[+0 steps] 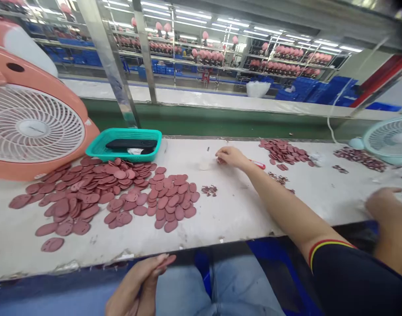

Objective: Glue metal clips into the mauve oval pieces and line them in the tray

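Note:
My right hand (229,156) reaches far out over the white worktable (240,215), its fingers pinched on something small that I cannot make out. It hovers beside a small white object (204,165), and a red pen (259,165) lies by the wrist. My left hand (139,285) rests low over my lap, below the table's front edge. Its fingers are pressed together, perhaps on a thin maroon piece at the tips. A wide heap of flat maroon oval pieces (121,193) covers the table to the left, with a tiny pile of maroon bits (209,190) nearer my right hand.
A teal basket (103,147) holding a black object stands behind the heap. An orange fan (32,127) fills the far left and a pale blue fan (390,140) the far right. More maroon pieces (284,151) lie at the back right. Another person's hand (385,204) rests at the right.

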